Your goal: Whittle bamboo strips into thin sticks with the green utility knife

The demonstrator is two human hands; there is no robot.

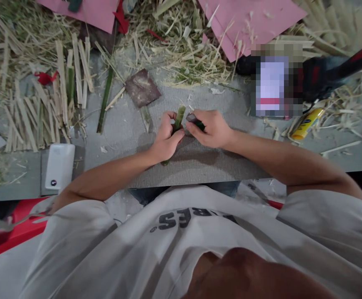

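My left hand (168, 137) is closed round a short green bamboo piece (180, 116). Its pale upper end sticks out above the fingers, and the lower end shows below the palm. Close beside it on the right, my right hand (210, 128) pinches a small dark object with a dark green part (197, 121); the fingers hide most of it, so its kind is unclear. Both hands are just above the grey table (156, 174). A brown, dusty square sheet that looks like sandpaper (143, 88) lies up and left of my left hand.
Cut bamboo strips (33, 120) lie in rows at left, near a white device (60, 166). Shavings (181, 54) and pink sheets (255, 20) cover the back. At right are a blurred-out phone-like screen (272, 83), a dark power tool (321, 77) and a yellow tube (308, 123).
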